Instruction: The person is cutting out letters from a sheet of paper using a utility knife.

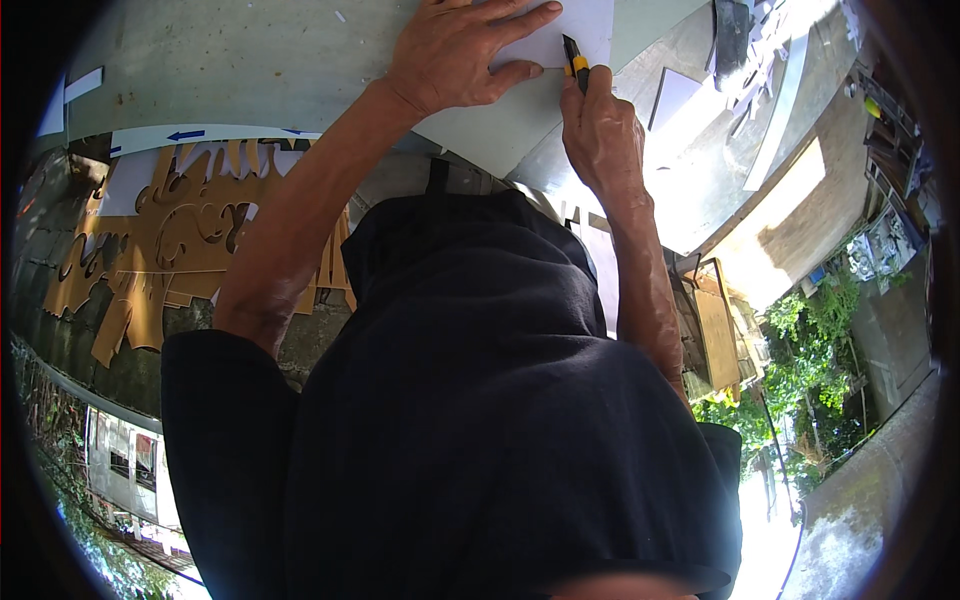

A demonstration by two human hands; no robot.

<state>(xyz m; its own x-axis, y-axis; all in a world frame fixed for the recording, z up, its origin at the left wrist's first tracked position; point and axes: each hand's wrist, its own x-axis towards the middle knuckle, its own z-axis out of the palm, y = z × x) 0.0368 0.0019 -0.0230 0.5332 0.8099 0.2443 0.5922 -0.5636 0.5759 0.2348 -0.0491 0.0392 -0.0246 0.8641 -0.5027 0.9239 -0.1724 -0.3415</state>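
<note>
The left hand [445, 55] lies with fingers spread on a white sheet [594, 24], near the tabletop's [250, 70] near edge; the right hand's [605, 125] fingers pinch a knife [580, 66]. The sheet looks light, thin, slippery: best held flat, clear of the blade; the knife, by its handle.

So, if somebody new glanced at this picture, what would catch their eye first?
Most likely the black-and-yellow cutter knife in the right hand near the top, its blade over a white sheet that the left hand lies partly across. Next, perhaps, the brown cut-out sheets with curved gaps, at the left past the edge of the worktable. The dark shirt fills the middle.
</note>
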